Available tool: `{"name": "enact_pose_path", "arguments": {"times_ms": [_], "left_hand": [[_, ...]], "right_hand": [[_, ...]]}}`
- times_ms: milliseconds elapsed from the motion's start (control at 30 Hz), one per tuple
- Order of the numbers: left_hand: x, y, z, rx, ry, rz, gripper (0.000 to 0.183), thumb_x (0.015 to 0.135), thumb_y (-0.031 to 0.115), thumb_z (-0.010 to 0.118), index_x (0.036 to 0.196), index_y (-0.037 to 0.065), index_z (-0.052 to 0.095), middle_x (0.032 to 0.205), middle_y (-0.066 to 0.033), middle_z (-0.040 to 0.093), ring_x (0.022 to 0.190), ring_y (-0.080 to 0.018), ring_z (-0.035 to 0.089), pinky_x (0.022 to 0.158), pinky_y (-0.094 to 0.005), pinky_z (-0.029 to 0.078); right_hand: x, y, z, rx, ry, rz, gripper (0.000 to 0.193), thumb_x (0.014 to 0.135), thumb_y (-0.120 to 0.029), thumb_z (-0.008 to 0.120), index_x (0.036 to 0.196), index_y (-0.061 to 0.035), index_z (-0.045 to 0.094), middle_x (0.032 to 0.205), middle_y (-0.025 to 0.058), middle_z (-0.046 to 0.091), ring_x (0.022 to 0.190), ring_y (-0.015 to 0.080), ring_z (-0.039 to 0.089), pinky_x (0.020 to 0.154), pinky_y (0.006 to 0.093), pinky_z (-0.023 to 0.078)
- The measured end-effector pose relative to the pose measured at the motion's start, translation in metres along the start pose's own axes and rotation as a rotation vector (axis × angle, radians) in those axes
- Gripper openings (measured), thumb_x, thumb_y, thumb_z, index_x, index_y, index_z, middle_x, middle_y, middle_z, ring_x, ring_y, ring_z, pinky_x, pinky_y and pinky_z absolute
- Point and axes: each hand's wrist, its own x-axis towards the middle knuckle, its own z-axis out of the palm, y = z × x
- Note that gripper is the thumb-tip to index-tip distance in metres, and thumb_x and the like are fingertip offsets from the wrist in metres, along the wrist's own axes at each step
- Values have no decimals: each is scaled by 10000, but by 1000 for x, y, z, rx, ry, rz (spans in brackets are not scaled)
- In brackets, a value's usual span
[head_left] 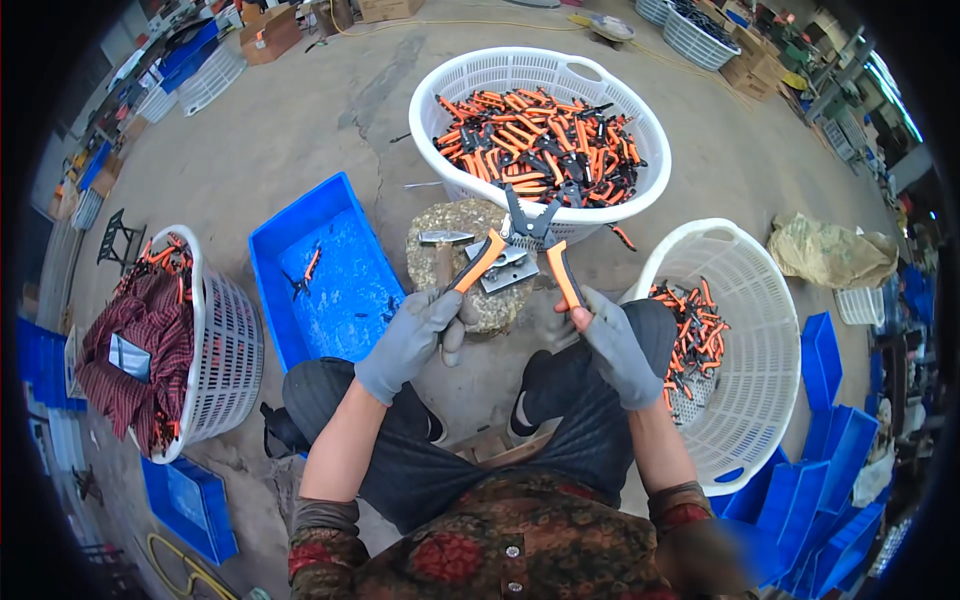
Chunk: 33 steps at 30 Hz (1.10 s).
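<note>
Both of my hands wear grey gloves and hold one pair of wire-stripper pliers (532, 226) with a black head and orange-and-black handles. My left hand (413, 335) is closed on the end of the left handle, and my right hand (612, 345) grips the right one. The handles are spread wide apart, the jaws pointing away from me. Below the pliers stands a round, rough stone-like block (500, 312), with a metal fixture (507, 272) on top. A hammer (445, 250) with a wooden handle lies beside the fixture, its head to the left.
A white basket (655, 150) heaped with orange-handled pliers stands beyond the block. Another white basket (755, 385) at right holds fewer pliers. At left are a blue bin (345, 290) with a few pieces and a basket (228, 345) under a dark red checked cloth (150, 340).
</note>
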Motion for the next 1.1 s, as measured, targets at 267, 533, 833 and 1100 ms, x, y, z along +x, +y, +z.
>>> {"name": "enact_pose_path", "arguments": {"times_ms": [267, 533, 833, 1100], "left_hand": [[-20, -16, 20, -116, -80, -52, 433, 942, 413, 433, 881, -1, 546, 564, -24, 510, 482, -110, 517, 498, -225, 414], [-15, -15, 7, 124, -340, -219, 441, 899, 377, 546, 1066, -31, 545, 941, -67, 583, 645, -125, 588, 623, -244, 477], [-10, 7, -8, -325, -129, 195, 438, 855, 268, 614, 1175, -22, 541, 1073, -62, 593, 1028, -117, 525, 930, -273, 397], [-12, 26, -12, -98, -145, 4, 366, 834, 211, 633, 1105, -31, 597, 998, -52, 629, 914, -96, 554, 837, -242, 435]], "right_hand": [[20, 2, 72, 682, -28, 21, 562, 910, -424, 472, 1266, 9, 426, 1039, 107, 581, 984, 199, 558, 859, 312, 439], [36, 28, 76, 678, -104, 145, 575, 926, -414, 431, 1325, -6, 364, 1151, 167, 548, 969, 265, 598, 858, 382, 483], [18, 6, 77, 763, -67, 132, 536, 899, -461, 460, 1128, 23, 459, 810, 84, 525, 693, 220, 580, 605, 304, 476], [8, 15, 72, 750, -481, 279, 542, 876, -477, 493, 1059, 33, 496, 683, 92, 498, 585, 200, 526, 531, 286, 427]]}}
